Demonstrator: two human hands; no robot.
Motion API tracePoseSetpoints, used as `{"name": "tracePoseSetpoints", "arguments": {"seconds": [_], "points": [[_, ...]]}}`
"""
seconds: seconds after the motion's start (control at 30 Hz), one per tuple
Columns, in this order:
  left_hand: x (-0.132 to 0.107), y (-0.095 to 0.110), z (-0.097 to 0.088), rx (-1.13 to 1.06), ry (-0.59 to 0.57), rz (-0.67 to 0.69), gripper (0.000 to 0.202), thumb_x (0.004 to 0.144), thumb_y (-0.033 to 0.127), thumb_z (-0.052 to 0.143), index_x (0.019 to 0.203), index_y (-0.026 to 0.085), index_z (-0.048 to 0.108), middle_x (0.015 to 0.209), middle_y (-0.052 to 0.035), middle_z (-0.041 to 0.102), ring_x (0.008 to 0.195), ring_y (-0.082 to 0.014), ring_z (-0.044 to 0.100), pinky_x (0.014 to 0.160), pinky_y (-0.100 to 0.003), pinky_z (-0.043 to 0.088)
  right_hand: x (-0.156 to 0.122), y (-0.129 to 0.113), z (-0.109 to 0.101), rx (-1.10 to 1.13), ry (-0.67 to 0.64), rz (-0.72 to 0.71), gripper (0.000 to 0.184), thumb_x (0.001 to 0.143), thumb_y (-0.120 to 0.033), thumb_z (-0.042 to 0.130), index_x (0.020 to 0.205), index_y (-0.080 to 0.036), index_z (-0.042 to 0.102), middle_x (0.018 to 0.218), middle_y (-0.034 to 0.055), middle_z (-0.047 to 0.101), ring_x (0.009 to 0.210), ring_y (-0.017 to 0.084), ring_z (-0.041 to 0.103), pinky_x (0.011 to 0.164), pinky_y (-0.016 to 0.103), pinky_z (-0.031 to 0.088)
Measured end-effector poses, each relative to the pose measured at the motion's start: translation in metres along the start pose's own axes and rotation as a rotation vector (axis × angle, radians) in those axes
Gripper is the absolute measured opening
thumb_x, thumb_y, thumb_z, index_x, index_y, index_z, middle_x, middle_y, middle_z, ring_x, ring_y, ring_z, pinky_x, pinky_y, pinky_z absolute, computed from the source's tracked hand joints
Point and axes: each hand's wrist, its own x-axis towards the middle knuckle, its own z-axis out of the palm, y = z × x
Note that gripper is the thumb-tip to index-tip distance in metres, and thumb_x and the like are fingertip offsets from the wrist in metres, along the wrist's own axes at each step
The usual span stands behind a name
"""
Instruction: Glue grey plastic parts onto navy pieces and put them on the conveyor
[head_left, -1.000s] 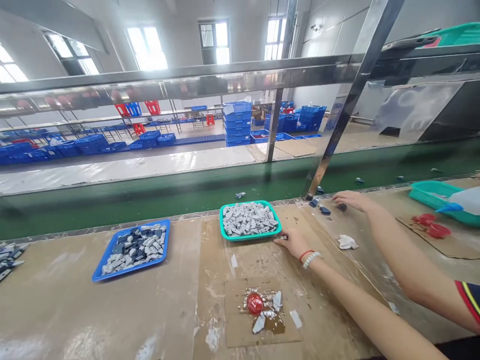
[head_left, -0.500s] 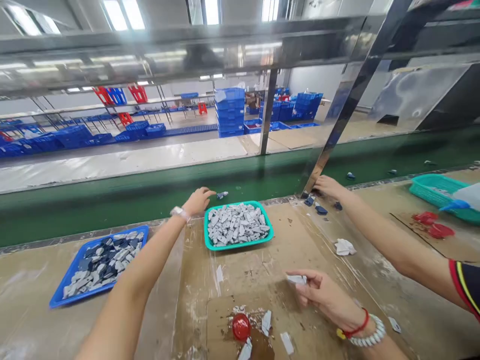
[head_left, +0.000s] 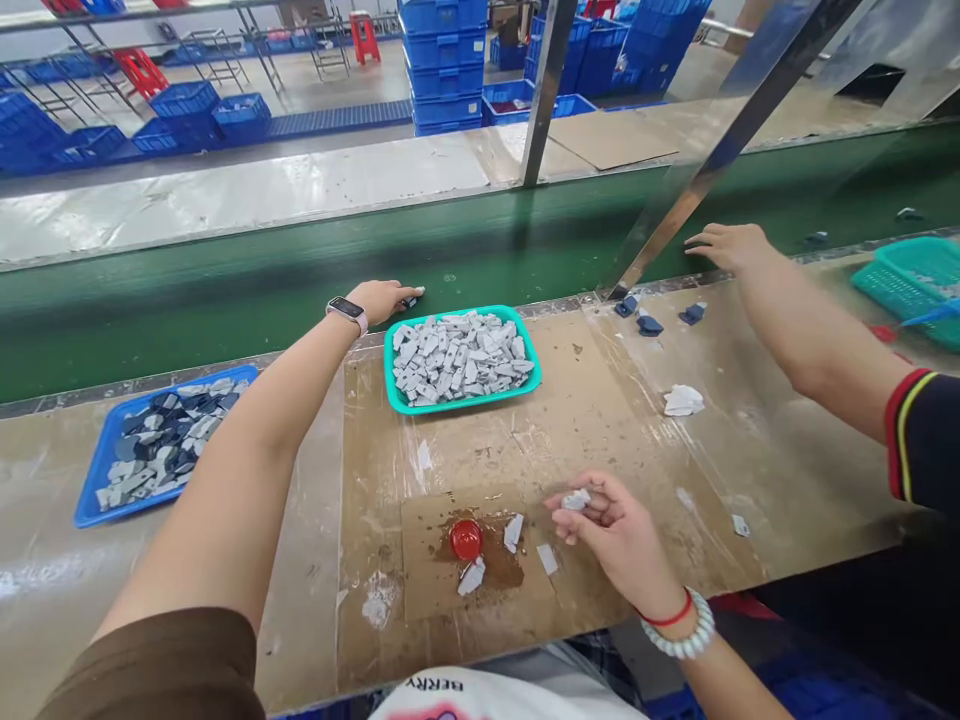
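My left hand [head_left: 379, 302], with a smart band on its wrist, reaches over the near edge of the green belt [head_left: 300, 285]. Its fingers close on a small dark blue and white part [head_left: 409, 301], which they partly hide. Just right of that hand stands a green tray [head_left: 388, 372] heaped with light grey pieces. My right hand [head_left: 611, 525], wearing a beaded bracelet, pinches a small light grey piece [head_left: 576, 499] above the cardboard-covered table. Left of it are a red round cap [head_left: 466, 539] on a wet patch and a few loose grey pieces [head_left: 514, 533].
A blue tray [head_left: 90, 500] of mixed dark and light pieces lies at left. A co-worker's arm [head_left: 810, 320] reaches in from the right, past a metal post [head_left: 697, 200]. Dark blue parts [head_left: 649, 325], crumpled tissue [head_left: 683, 400] and a green basket [head_left: 911, 280] lie on that side.
The view has tilted down. My left fingers have closed over the dark blue and white part on the belt. My right hand still holds its grey piece; the co-worker's hand has moved right over the belt.
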Motion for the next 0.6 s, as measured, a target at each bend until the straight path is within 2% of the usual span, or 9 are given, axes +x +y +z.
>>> {"name": "tracePoseSetpoints", "arguments": {"seconds": [0.1, 0.17, 0.3, 0.37, 0.5, 0.6], "points": [[-0.003, -0.002, 0.001, 0.023, 0.018, -0.02, 0.036, 0.088, 0.031, 0.036, 0.124, 0.029, 0.041, 0.106, -0.0073, 0.055, 0.091, -0.0236, 0.051, 0.076, -0.03, 0.035, -0.006, -0.011, 0.01, -0.228, 0.042, -0.152, 0.018, 0.073, -0.034, 0.059, 0.09, -0.029, 0.062, 0.089, -0.0019, 0.063, 0.077, 0.013, 0.061, 0.059, 0.021, 0.049], [-0.008, -0.004, 0.0, 0.033, 0.04, -0.05, 0.034, 0.088, 0.032, 0.038, 0.12, 0.023, 0.046, 0.102, -0.0092, 0.057, 0.09, -0.0241, 0.052, 0.077, -0.031, 0.035, -0.01, -0.02, 0.016, -0.342, 0.028, -0.261, 0.019, 0.075, -0.032, 0.057, 0.093, -0.032, 0.062, 0.094, -0.0031, 0.061, 0.083, 0.014, 0.06, 0.065, 0.024, 0.05], [-0.026, -0.004, -0.003, 0.048, 0.17, -0.135, 0.036, 0.084, 0.037, 0.045, 0.109, 0.013, 0.052, 0.104, -0.0147, 0.055, 0.099, -0.0277, 0.047, 0.082, -0.036, 0.032, -0.021, -0.026, 0.027, -0.463, -0.007, -0.349, 0.036, 0.079, -0.031, 0.053, 0.114, -0.036, 0.051, 0.083, -0.0016, 0.061, 0.07, 0.012, 0.06, 0.06, 0.025, 0.051], [-0.039, -0.002, -0.007, 0.051, 0.262, -0.18, 0.037, 0.083, 0.039, 0.046, 0.108, 0.011, 0.05, 0.11, -0.016, 0.049, 0.105, -0.0297, 0.041, 0.085, -0.038, 0.031, -0.028, -0.023, 0.032, -0.47, 0.016, -0.345, 0.038, 0.077, -0.032, 0.054, 0.115, -0.034, 0.05, 0.08, -0.0008, 0.062, 0.066, 0.012, 0.06, 0.058, 0.025, 0.051], [-0.084, 0.008, -0.02, -0.043, 0.528, -0.258, 0.037, 0.084, 0.041, 0.044, 0.107, 0.013, 0.048, 0.111, -0.0131, 0.047, 0.105, -0.0273, 0.04, 0.086, -0.037, 0.032, -0.042, -0.02, 0.044, -0.498, 0.076, -0.366, 0.022, 0.08, -0.031, 0.051, 0.1, -0.033, 0.061, 0.084, -0.001, 0.061, 0.075, 0.015, 0.061, 0.064, 0.027, 0.052], [-0.138, 0.025, -0.03, -0.193, 0.764, -0.274, 0.031, 0.083, 0.04, 0.047, 0.101, 0.015, 0.051, 0.102, -0.0081, 0.051, 0.1, -0.0219, 0.044, 0.088, -0.032, 0.034, -0.048, -0.026, 0.055, -0.539, 0.093, -0.302, 0.022, 0.084, -0.027, 0.047, 0.099, -0.03, 0.062, 0.088, 0.0017, 0.06, 0.079, 0.018, 0.06, 0.069, 0.032, 0.054]]}}
